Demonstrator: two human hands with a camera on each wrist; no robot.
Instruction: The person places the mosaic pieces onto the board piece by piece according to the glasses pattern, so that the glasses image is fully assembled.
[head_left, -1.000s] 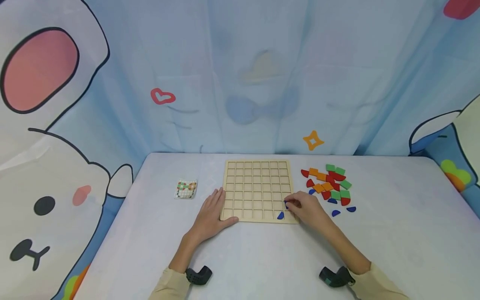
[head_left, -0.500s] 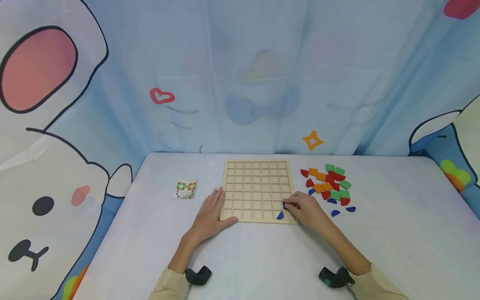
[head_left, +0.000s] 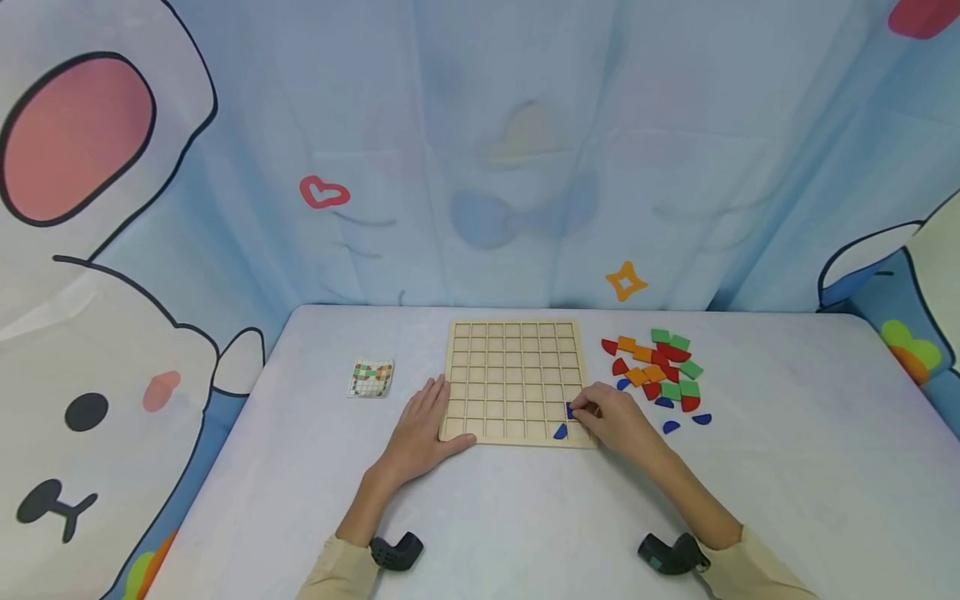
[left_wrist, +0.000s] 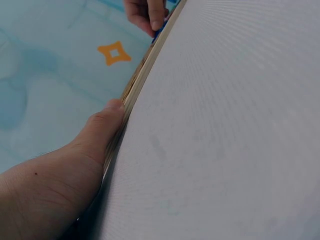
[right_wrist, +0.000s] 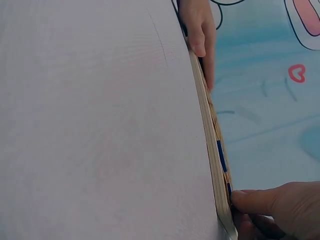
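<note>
A pale wooden grid board lies on the table. My left hand rests along its left edge with straight fingers, the thumb on the front left corner, as the left wrist view also shows. At the board's lower right, my right hand pinches a small blue piece between thumb and fingers, in a cell of the right part. The fingers cover part of that piece, so its full outline is hidden. A blue half-round piece sits in a front-row cell close by.
Right of the board lies a loose group of orange, green and red pieces, with several blue half-round pieces nearer the front. A small patterned card lies left of the board. A printed curtain hangs behind.
The right hand has shifted the pinched blue piece very slightly left within the same area of the board, and more of the piece shows. The left hand stays in place.
</note>
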